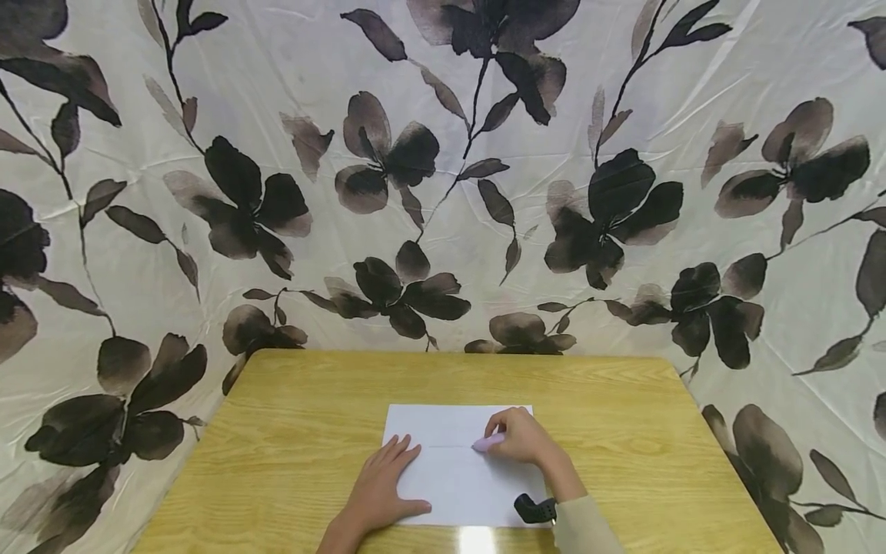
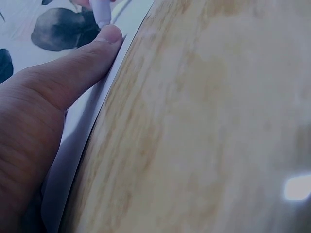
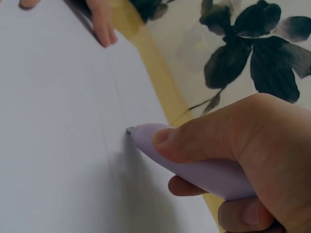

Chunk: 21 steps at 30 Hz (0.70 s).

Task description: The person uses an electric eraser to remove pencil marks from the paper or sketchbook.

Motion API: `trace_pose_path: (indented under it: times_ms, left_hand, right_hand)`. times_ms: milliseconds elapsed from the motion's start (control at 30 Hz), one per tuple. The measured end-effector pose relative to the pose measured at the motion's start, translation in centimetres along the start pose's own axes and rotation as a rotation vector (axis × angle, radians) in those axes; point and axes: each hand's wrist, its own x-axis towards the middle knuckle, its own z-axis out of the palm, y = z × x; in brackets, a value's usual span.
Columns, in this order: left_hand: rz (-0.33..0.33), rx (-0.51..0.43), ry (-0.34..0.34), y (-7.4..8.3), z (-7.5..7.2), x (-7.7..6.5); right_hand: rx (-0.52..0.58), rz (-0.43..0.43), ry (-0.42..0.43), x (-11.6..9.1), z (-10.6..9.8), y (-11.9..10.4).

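Note:
A white sheet of paper (image 1: 457, 488) lies on the wooden table. My left hand (image 1: 381, 488) rests on its left side, fingers spread and thumb pointing inward. On the paper's right half, my right hand (image 1: 524, 437) grips a lavender utility knife (image 3: 194, 167) between thumb and fingers. The knife's small metal tip (image 3: 129, 130) meets the sheet at the end of a thin straight line. A second faint line runs beside it in the right wrist view. In the left wrist view, my thumb (image 2: 73, 73) lies along the paper's near edge.
The yellow wood-grain table (image 1: 304, 415) extends around the sheet. Behind it hangs a white cloth (image 1: 291, 69) printed with dark flowers. A black strap-like device (image 1: 534, 508) sits at the right wrist, over the paper's lower right corner.

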Motion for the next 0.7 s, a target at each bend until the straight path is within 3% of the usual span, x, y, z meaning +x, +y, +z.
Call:
trace_pose_path:
  times_ms: [167, 367, 500, 700]
  left_hand:
    - [0.006, -0.005, -0.004, 0.04, -0.12, 0.18]
    - [0.008, 0.005, -0.003, -0.09, -0.17, 0.25]
    - [0.008, -0.009, 0.003, -0.09, -0.23, 0.1]
    - [0.042, -0.009, 0.043, -0.26, -0.01, -0.22]
  right_hand:
    - [0.03, -0.044, -0.012, 0.48, -0.14, -0.45]
    - [-0.004, -0.007, 0.0, 0.45, -0.16, -0.42]
    - [0.004, -0.039, 0.003, 0.55, -0.13, -0.47]
    - [0.012, -0.061, -0.001, 0.54, 0.25, -0.5]
